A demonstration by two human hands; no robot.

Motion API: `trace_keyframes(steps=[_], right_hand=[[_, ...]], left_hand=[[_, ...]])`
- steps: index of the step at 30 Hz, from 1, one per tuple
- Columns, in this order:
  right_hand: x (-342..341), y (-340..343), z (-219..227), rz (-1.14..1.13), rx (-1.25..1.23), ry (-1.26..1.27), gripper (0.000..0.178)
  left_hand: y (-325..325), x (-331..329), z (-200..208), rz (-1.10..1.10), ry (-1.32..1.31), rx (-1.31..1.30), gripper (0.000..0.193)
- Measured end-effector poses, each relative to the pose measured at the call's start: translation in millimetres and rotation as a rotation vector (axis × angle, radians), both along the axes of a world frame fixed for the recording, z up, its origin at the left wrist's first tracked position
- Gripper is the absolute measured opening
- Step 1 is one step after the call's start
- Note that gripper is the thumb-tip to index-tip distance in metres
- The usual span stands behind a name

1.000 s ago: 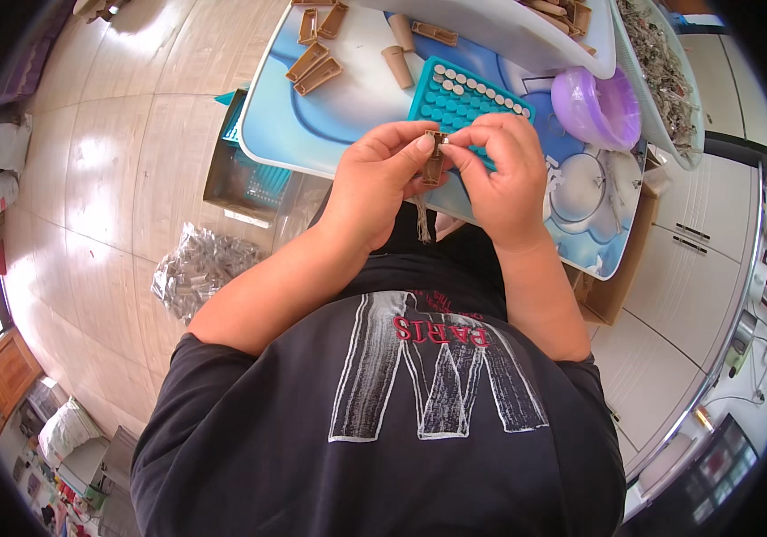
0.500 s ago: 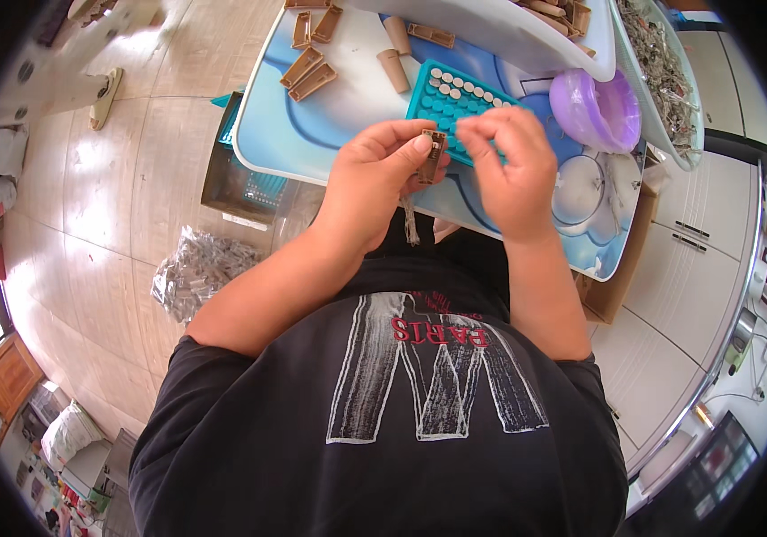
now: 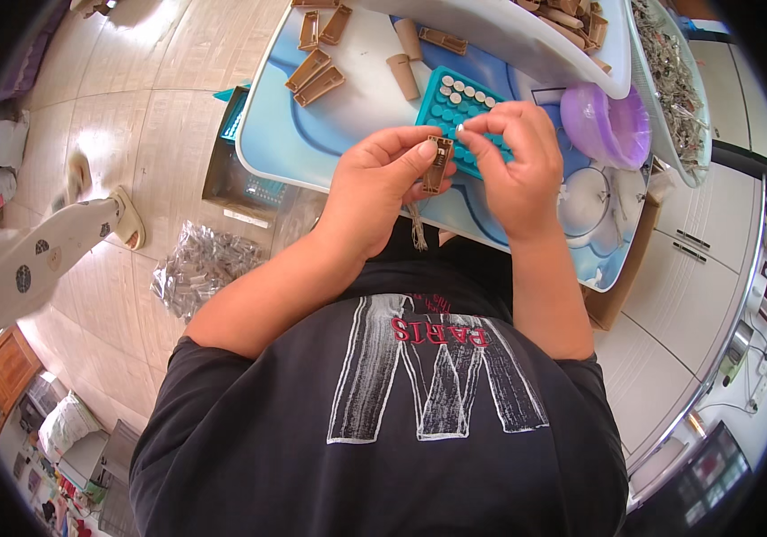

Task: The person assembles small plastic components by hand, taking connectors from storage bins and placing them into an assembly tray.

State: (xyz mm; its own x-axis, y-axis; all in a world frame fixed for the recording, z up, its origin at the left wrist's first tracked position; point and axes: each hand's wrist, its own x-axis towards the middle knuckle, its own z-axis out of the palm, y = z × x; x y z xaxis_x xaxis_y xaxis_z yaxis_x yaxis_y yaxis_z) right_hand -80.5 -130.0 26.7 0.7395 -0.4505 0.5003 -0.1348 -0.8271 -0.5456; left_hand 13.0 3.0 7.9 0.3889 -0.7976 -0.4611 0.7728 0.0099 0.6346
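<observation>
Blue table (image 3: pixel 276 148) — brown casing (image 3: pixel 435 172) lengthwise toward torso (image 3: pixel 383 385).

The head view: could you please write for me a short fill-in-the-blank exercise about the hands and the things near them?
1. The left hand grips a hollow casing coloured ____.
2. The right hand pinches a small pale piece to the ____ of that casing.
3. The bowl beside the tray is coloured ____.
4. The person's shirt is mostly ____.

Missing words: brown; right; purple; black.
</observation>
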Motion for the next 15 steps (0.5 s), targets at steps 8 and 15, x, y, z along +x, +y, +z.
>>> trace_keyframes(steps=[8, 15], right_hand=[[-8, 16, -5, 0.082, 0.006, -0.012, 0.015], [-1, -5, -4, 0.050, 0.023, -0.010, 0.013]], left_hand=[[-1, -2, 0, 0.031, 0.029, -0.003, 0.025], [-1, -2, 1, 0.019, 0.028, 0.019, 0.025]])
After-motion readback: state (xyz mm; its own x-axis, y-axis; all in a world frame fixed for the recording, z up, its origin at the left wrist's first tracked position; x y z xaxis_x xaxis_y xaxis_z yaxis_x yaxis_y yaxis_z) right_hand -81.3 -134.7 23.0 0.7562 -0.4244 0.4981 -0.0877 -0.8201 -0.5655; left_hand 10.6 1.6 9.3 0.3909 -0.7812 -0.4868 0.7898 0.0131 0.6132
